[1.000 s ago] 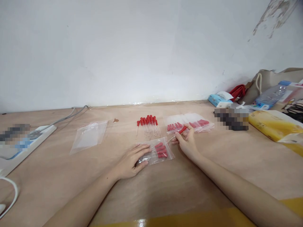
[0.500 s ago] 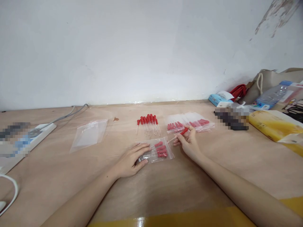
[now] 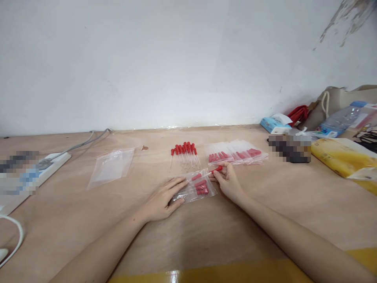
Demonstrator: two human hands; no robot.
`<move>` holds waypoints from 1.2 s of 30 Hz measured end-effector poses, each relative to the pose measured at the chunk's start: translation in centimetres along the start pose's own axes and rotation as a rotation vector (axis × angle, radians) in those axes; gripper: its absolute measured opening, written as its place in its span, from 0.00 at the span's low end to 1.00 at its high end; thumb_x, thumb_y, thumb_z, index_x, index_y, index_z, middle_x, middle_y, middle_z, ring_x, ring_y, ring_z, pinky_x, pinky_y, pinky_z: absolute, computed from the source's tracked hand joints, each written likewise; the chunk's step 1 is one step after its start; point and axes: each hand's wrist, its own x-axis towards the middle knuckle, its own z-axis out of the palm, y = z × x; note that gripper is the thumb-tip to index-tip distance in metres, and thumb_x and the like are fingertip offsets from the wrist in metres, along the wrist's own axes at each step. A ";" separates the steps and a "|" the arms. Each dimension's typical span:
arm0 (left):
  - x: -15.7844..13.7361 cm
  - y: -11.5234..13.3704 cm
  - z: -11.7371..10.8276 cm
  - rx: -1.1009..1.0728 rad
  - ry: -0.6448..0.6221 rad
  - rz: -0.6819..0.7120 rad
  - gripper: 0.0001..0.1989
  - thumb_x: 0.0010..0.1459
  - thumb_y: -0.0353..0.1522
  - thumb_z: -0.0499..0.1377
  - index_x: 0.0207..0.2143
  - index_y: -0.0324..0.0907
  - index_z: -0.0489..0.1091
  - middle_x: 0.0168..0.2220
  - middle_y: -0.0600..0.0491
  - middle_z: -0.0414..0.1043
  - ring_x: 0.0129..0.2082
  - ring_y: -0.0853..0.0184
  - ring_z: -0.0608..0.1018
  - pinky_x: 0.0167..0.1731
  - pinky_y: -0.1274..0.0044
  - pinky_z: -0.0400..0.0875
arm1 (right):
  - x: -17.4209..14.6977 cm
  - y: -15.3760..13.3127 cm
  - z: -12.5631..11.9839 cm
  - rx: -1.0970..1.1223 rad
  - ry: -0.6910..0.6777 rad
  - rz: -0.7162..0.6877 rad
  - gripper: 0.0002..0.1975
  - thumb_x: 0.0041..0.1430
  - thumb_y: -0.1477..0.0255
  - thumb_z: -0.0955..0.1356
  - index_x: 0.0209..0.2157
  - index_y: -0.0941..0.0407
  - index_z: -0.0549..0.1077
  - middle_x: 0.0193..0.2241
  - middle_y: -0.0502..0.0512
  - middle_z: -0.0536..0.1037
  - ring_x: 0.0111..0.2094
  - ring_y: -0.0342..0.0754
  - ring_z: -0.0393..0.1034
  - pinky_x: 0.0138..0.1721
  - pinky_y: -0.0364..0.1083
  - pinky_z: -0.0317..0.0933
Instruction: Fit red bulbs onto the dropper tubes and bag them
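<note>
A small clear zip bag with several red-bulbed glass droppers inside lies on the wooden table. My left hand rests flat on the bag's left end, pinning it down. My right hand pinches one red-bulbed dropper at the bag's right, open end, its glass tip pointing into the bag. A loose row of red droppers lies just behind the bag. Filled bags of droppers are stacked behind my right hand.
An empty clear zip bag lies to the left. A white power strip with cables sits at the far left. At the right are a tissue pack, a yellow package, a water bottle and a beige tote bag.
My right hand has moved left and down with the dropper, bringing it from near the filled bags to the mouth of the bag under my left hand. The left hand stayed put.
</note>
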 end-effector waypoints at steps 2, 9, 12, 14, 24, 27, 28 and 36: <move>0.0 0.0 0.0 0.006 0.001 -0.002 0.24 0.60 0.37 0.47 0.59 0.46 0.49 0.59 0.50 0.51 0.58 0.62 0.57 0.56 0.65 0.54 | 0.1 0.0 -0.1 -0.191 -0.018 -0.035 0.14 0.45 0.65 0.68 0.33 0.54 0.61 0.25 0.48 0.68 0.22 0.42 0.65 0.26 0.45 0.64; 0.1 0.1 -0.2 0.010 -0.021 -0.011 0.25 0.60 0.37 0.47 0.59 0.45 0.47 0.59 0.51 0.52 0.58 0.62 0.57 0.56 0.65 0.53 | 0.5 0.2 -0.2 -0.406 -0.043 -0.094 0.12 0.44 0.68 0.69 0.32 0.58 0.69 0.20 0.47 0.68 0.20 0.41 0.60 0.23 0.42 0.59; 0.2 0.2 -0.2 0.010 -0.014 -0.008 0.25 0.60 0.37 0.47 0.59 0.45 0.47 0.59 0.51 0.52 0.57 0.63 0.57 0.56 0.66 0.53 | 0.6 0.3 0.1 -0.300 -0.083 -0.107 0.14 0.43 0.69 0.69 0.33 0.57 0.67 0.24 0.49 0.70 0.22 0.40 0.62 0.24 0.41 0.60; 0.2 0.3 -0.3 0.008 -0.014 -0.007 0.25 0.60 0.36 0.47 0.59 0.45 0.47 0.59 0.51 0.53 0.57 0.63 0.57 0.56 0.66 0.53 | 0.6 0.2 0.2 -0.264 -0.135 -0.119 0.13 0.43 0.69 0.69 0.32 0.57 0.67 0.27 0.50 0.72 0.25 0.41 0.65 0.27 0.42 0.62; 0.2 0.5 -0.4 -0.009 0.009 0.010 0.25 0.60 0.36 0.47 0.59 0.46 0.47 0.58 0.51 0.53 0.57 0.61 0.58 0.55 0.64 0.54 | 0.8 0.4 0.2 -0.311 -0.133 -0.092 0.09 0.46 0.69 0.67 0.31 0.56 0.66 0.28 0.52 0.74 0.30 0.44 0.70 0.32 0.44 0.64; 0.2 0.4 -0.4 -0.010 0.003 0.008 0.25 0.60 0.36 0.47 0.59 0.46 0.47 0.59 0.50 0.53 0.57 0.61 0.58 0.55 0.64 0.54 | 0.5 0.0 0.3 -0.291 -0.190 -0.062 0.09 0.46 0.67 0.68 0.29 0.56 0.67 0.26 0.51 0.74 0.27 0.43 0.69 0.28 0.43 0.64; 0.2 0.4 -0.3 -0.010 -0.002 0.006 0.25 0.60 0.36 0.47 0.59 0.46 0.47 0.59 0.50 0.53 0.57 0.61 0.58 0.55 0.64 0.53 | 0.4 -0.1 0.4 -0.273 -0.221 -0.052 0.09 0.46 0.67 0.68 0.29 0.57 0.67 0.26 0.51 0.74 0.26 0.43 0.69 0.28 0.42 0.64; 0.1 0.3 -0.3 0.026 -0.019 0.002 0.23 0.61 0.37 0.47 0.59 0.49 0.49 0.60 0.52 0.50 0.58 0.61 0.57 0.55 0.64 0.53 | 0.6 -0.4 0.0 -0.316 -0.098 0.054 0.14 0.49 0.60 0.65 0.32 0.56 0.67 0.20 0.49 0.71 0.16 0.41 0.64 0.15 0.40 0.58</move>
